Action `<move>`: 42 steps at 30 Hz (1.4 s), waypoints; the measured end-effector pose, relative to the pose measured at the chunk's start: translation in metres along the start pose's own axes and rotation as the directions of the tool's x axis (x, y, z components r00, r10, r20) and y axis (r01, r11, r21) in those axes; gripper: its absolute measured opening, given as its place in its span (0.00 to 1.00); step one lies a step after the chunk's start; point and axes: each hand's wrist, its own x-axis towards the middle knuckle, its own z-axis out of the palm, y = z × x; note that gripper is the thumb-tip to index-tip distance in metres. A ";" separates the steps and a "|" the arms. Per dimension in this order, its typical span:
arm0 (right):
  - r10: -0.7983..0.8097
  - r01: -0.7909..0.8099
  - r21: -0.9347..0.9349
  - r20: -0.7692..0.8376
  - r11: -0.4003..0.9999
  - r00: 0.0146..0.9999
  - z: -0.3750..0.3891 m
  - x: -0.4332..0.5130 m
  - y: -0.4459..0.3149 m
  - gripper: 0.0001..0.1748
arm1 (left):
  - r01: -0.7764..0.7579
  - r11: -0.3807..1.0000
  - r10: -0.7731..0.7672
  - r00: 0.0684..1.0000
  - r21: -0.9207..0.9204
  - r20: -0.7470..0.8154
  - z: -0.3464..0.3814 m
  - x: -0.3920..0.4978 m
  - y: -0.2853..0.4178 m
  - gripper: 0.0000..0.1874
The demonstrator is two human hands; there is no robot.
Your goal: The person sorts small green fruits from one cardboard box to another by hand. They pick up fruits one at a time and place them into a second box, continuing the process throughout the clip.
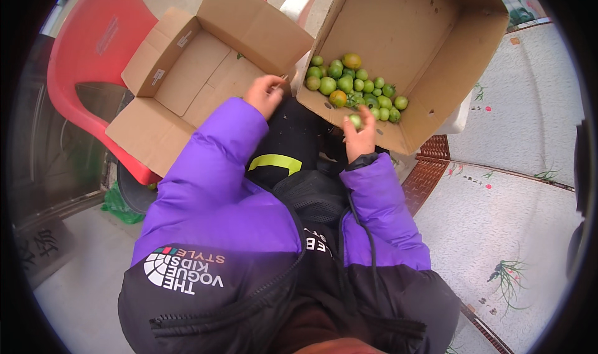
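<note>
My right hand point(362, 137) holds a small green tomato point(355, 121) in its fingers, at the near edge of a large open cardboard box point(387, 31). A heap of green tomatoes point(345, 84) lies in that box's near left corner, with a few turning orange. My left hand point(264, 95) is over the right side of a smaller open cardboard box point(187, 81). Its fingers are curled and blurred, so whether they pinch anything is unclear. A small green bit point(240, 55) lies inside the smaller box, whose floor is partly hidden by my arm.
The smaller box rests on a red plastic chair point(79, 60), the larger on a white plastic chair point(460, 113). A dark bucket point(133, 190) and a green plastic bag point(119, 207) are on the floor at left. White patterned panels point(504, 214) stand at right.
</note>
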 end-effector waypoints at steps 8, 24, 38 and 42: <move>-0.040 0.035 -0.100 -0.048 0.994 0.998 -0.010 0.005 0.024 0.33 | 0.020 0.870 -0.053 0.997 0.493 0.053 0.002 0.060 -0.124 0.20; 0.096 -0.128 0.105 0.266 0.986 0.959 -0.001 -0.014 -0.005 0.29 | 0.131 0.976 -0.115 0.988 0.172 -0.100 -0.001 0.020 0.000 0.20; 0.185 -0.060 -0.274 0.458 0.960 0.869 0.003 -0.017 0.043 0.28 | 0.234 0.971 -0.226 0.855 0.042 0.466 0.025 -0.042 -0.011 0.23; 0.348 -0.287 -0.217 0.348 0.933 0.870 -0.032 -0.013 0.073 0.25 | 0.095 0.977 -0.137 0.966 0.190 0.221 -0.013 -0.020 -0.017 0.17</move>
